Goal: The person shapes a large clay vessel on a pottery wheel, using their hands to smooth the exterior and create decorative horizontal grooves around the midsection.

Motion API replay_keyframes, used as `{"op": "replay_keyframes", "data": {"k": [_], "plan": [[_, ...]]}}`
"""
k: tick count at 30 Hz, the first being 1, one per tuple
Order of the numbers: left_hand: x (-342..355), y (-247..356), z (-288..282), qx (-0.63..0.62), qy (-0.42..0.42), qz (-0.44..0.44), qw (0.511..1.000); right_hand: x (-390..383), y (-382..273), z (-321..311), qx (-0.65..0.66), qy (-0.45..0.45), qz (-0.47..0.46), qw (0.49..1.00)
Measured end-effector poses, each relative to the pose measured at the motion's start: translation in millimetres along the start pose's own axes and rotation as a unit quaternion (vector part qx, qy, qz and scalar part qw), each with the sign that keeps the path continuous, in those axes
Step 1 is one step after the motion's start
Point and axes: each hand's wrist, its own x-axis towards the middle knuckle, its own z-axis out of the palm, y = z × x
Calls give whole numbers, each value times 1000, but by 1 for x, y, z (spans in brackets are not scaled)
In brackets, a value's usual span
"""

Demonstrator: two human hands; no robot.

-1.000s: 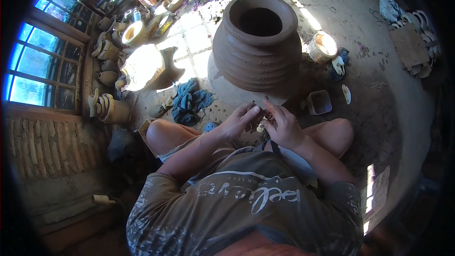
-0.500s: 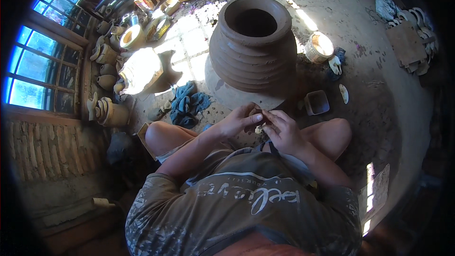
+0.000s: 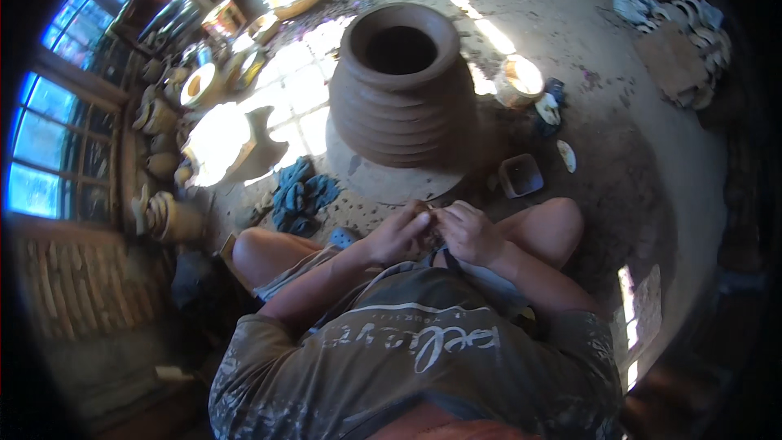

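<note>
Just above my lap my left hand [image 3: 401, 232] and my right hand [image 3: 468, 234] meet, their fingers closed and pinched together. A small dark piece seems to lie between the fingertips, too covered to name. Beyond them stands a large brown clay pot [image 3: 403, 114], upright, with a wide rim and ridged walls. It rests on a round, pale base [image 3: 358, 175]. Neither hand touches the pot. Left of the base lies a crumpled dark teal cloth [image 3: 300, 195]. A small square tub [image 3: 521, 176] sits on the floor to the right.
A bucket [image 3: 519, 81] and a flat pale oval piece [image 3: 567, 156] are at the right. Several small pots and jars [image 3: 173, 218] line the windowed wall at left. Curved pieces and a flat board [image 3: 672, 61] are piled far right. A blue perforated shoe [image 3: 343, 237] shows by my left leg.
My view has shifted, so the pot and floor things appear further left. My hands have drawn closer together; the pale bit seen hanging below the fingers is now hidden.
</note>
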Motion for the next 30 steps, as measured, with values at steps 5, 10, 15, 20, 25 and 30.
{"op": "replay_keyframes", "data": {"k": [5,10,15,20,25,30], "plan": [[5,30,1,125,44,-6,991,14,-18,-9,225,62,166,958],[9,11,0,147,10,36,988,1,-6,2,237,65,191,950],[9,14,-8,79,11,-30,996,3,-6,4,111,119,80,983],[12,16,-8,-59,29,-105,992,6,8,-13,2,59,-41,997],[25,13,0,227,80,84,967,7,8,-4,279,61,241,928],[34,-1,1,366,191,38,910,5,10,-9,280,86,308,905]]}}
